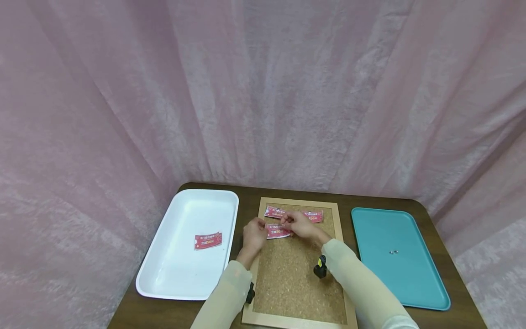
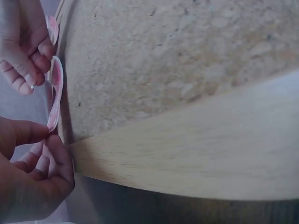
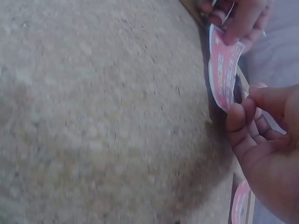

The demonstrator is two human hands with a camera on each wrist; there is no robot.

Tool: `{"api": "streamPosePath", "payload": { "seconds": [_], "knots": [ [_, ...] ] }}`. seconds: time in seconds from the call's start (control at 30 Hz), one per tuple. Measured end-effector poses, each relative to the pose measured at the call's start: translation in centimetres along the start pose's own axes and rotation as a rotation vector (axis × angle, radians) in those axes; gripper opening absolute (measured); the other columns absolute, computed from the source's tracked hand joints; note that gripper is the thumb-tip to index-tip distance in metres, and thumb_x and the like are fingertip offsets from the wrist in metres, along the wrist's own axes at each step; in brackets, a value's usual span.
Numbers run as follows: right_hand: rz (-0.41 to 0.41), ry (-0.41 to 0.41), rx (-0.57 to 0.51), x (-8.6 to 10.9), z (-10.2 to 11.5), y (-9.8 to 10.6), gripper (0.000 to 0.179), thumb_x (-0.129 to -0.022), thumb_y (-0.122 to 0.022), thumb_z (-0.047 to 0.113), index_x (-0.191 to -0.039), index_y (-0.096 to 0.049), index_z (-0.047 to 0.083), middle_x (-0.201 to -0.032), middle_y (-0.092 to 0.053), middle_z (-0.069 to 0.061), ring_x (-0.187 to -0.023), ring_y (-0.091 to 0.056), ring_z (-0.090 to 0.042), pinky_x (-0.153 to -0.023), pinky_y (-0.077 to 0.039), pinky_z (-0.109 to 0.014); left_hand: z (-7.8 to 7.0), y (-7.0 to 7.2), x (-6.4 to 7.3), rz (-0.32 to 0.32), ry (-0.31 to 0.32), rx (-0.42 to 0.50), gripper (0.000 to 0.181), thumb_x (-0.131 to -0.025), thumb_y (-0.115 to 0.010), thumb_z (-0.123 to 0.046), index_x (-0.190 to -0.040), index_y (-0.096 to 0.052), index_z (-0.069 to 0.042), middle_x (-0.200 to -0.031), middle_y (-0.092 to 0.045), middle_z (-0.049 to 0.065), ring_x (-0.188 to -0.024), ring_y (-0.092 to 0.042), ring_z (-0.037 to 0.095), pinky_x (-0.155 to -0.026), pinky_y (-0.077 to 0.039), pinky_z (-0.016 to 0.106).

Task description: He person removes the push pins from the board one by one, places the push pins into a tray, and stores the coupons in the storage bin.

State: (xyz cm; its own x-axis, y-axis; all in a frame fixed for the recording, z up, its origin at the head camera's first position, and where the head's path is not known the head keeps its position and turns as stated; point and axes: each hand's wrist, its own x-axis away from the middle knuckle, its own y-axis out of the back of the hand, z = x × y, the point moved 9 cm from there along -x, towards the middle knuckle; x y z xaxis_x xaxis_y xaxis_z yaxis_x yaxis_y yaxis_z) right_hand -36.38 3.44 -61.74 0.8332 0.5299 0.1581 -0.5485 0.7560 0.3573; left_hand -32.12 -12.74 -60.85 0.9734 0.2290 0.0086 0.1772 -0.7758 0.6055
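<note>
My left hand (image 1: 254, 235) pinches the left end of a pink paper coupon (image 1: 276, 231) between thumb and fingers. It lies over the upper left of a cork board (image 1: 302, 278), and in the left wrist view its strip bows away from the cork. At the coupon's right end, my right hand (image 1: 302, 226) pinches a small pushpin (image 2: 32, 87), mostly hidden by the fingertips; its pale tip shows in the left wrist view. Two similar coupons, one at the top left (image 1: 273, 211) and another at the top right (image 1: 313, 216), are on the board just above.
Left of the board stands a white tray (image 1: 141, 278) with pink coupon paper (image 1: 208, 241) inside. A teal tray (image 1: 404, 283) on the right carries a few tiny silvery pins (image 1: 393, 252). Everything rests on a dark wooden table (image 1: 246, 194) before a pink curtain (image 1: 287, 100).
</note>
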Motion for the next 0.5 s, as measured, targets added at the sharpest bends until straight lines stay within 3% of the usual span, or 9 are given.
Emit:
{"api": "streamPosePath", "payload": {
  "seconds": [0.3,0.5],
  "knots": [
    [-0.023,-0.017,-0.041,1.1,-0.7,2.1,0.013,-0.101,-0.060,0.001,-0.106,-0.062,-0.010,-0.085,-0.062,-0.016,-0.069,-0.053,-0.019,-0.060,-0.047,-0.030,-1.5,0.5,-0.1,0.013,-0.042,0.010,0.012,-0.088,-0.071,0.001,-0.100,-0.072,0.000,-0.084,-0.075,0.009,-0.079,-0.070,0.023,-0.072,-0.056,0.041],
    [-0.039,0.000,-0.039,1.8,-1.0,3.2,0.014,-0.101,-0.057,-0.003,-0.108,-0.059,-0.014,-0.087,-0.060,-0.025,-0.070,-0.053,-0.022,-0.060,-0.047,-0.030,-2.4,1.0,-0.2,0.018,-0.080,0.008,0.010,-0.089,-0.071,-0.001,-0.098,-0.072,-0.003,-0.078,-0.073,0.005,-0.070,-0.066,0.016,-0.065,-0.054,0.035]
  ]
}}
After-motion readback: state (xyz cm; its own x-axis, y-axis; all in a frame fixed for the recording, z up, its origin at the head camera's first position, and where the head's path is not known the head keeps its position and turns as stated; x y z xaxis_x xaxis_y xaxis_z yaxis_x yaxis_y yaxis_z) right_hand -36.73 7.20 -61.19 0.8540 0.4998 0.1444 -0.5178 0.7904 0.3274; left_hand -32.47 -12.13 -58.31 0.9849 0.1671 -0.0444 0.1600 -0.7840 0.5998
